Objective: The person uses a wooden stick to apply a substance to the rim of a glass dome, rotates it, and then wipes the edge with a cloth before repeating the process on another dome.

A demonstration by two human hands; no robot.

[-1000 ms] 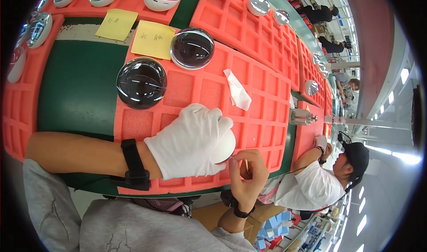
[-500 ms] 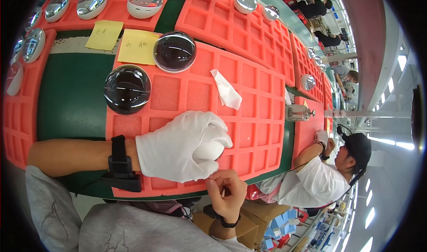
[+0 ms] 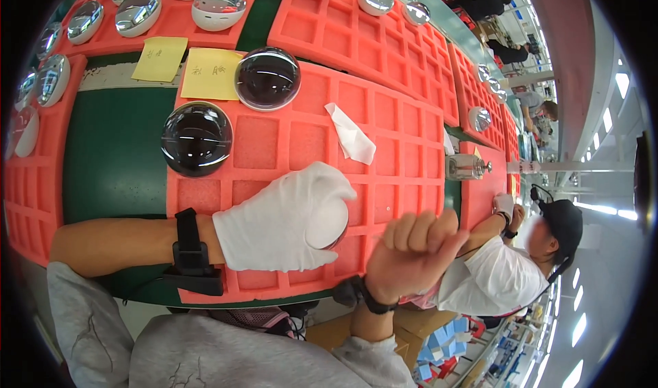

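Note:
My left hand (image 3: 281,218), in a white glove, is closed around a white round dome (image 3: 327,224) with a dark edge at its lower right. It is held over the near part of a red foam tray (image 3: 256,143) with square pockets. My bare right hand (image 3: 413,254) is raised to the right of it, apart from the dome, with its fingers curled in. Whatever those fingers may hold is hidden. Beyond my left hand, two glossy dark domes, one nearer (image 3: 197,139) and one farther (image 3: 267,78), rest on the tray. A crumpled white wipe (image 3: 351,138) lies across the pockets.
Yellow sticky notes (image 3: 210,73) lie at the tray's far left. Mirror-topped white domes (image 3: 219,8) sit on other red trays (image 3: 363,42). To the right stand a clear bottle (image 3: 466,167) and a co-worker (image 3: 490,278) in a white shirt. The green table's front edge runs below my wrists.
My right hand has moved up and right, away from my left hand, with its fingers curling in. My left hand still holds the dome, and more of its white face shows.

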